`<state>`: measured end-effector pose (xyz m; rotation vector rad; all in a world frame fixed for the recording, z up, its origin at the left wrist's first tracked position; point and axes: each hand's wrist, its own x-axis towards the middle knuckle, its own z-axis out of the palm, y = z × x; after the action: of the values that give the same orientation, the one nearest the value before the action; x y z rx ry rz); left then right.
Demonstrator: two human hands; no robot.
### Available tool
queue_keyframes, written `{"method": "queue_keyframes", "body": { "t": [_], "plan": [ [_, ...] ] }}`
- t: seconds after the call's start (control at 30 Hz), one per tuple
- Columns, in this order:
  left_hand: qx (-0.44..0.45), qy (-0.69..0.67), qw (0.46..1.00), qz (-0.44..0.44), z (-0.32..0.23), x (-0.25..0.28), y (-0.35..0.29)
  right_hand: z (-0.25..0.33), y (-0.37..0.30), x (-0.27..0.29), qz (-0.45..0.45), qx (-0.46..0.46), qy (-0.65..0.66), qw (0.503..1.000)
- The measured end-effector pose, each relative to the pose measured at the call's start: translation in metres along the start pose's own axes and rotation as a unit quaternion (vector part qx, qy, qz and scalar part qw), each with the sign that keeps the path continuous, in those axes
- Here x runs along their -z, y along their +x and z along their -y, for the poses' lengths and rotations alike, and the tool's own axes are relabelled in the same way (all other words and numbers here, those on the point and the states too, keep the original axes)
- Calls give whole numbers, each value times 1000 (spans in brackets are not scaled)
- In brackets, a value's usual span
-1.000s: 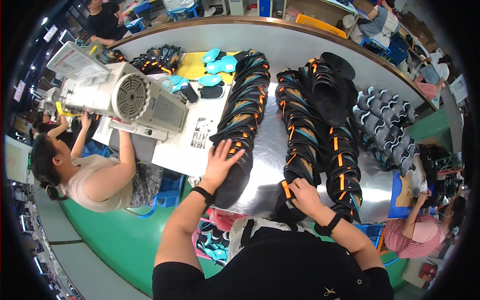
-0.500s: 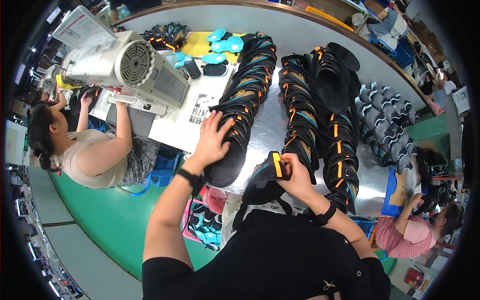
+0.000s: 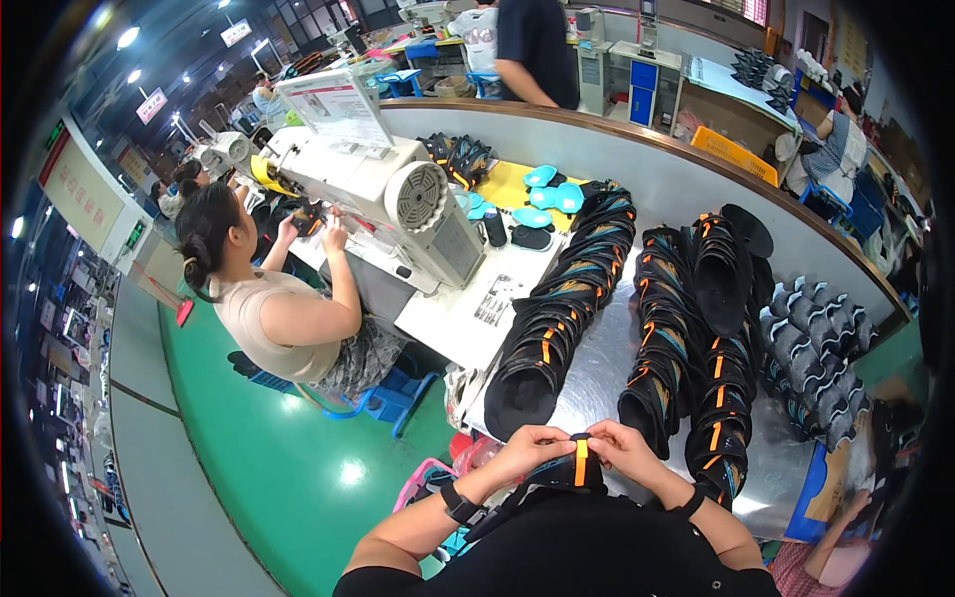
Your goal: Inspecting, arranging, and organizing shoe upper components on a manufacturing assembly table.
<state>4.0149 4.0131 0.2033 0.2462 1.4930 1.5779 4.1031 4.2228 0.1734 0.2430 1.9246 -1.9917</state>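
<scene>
A black shoe upper [image 3: 557,476] with an orange strip is held up close to my body, at the table's near edge. My left hand [image 3: 532,455] pinches its top edge on one side of the strip. On the other side, my right hand [image 3: 625,453] grips the same edge between thumb and fingers. Just beyond my hands lies a long row of nested black shoe uppers [image 3: 567,318] with orange and teal marks. Two more such rows, a middle one [image 3: 657,328] and a right one [image 3: 718,418], run beside it. The lower part of the held upper is hidden against my black shirt.
The rows rest on a shiny metal table [image 3: 592,383]. Grey curved pieces [image 3: 821,348] are stacked at the right, near a blue tray [image 3: 811,493]. A sewing machine [image 3: 398,199] and a seated co-worker [image 3: 284,318] are at the left. A low partition [image 3: 676,184] bounds the far side.
My left hand has left the left row and now grips the shoe upper beside my right hand. The upper has come nearer my body. The view has tilted up and turned left.
</scene>
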Motion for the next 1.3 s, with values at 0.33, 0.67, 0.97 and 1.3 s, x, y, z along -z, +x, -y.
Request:
{"method": "queue_keyframes", "body": {
  "t": [0.33, 0.67, 0.97, 1.3],
  "plan": [
    [-365, 437, 785, -244, 8, -7, 17, 5, 39, -31, -183, 184, -210, 943],
    [-252, 489, 822, -151, 32, 54, 30, -41, 58, -8, -139, 120, -262, 947],
    [-323, 601, 648, -339, 58, 110, 170, -36, 36, 91, -322, 103, -571, 748],
    [-286, 633, 704, -145, -16, 81, 134, -79, 5, 61, -365, 60, -434, 821]
  ]
}}
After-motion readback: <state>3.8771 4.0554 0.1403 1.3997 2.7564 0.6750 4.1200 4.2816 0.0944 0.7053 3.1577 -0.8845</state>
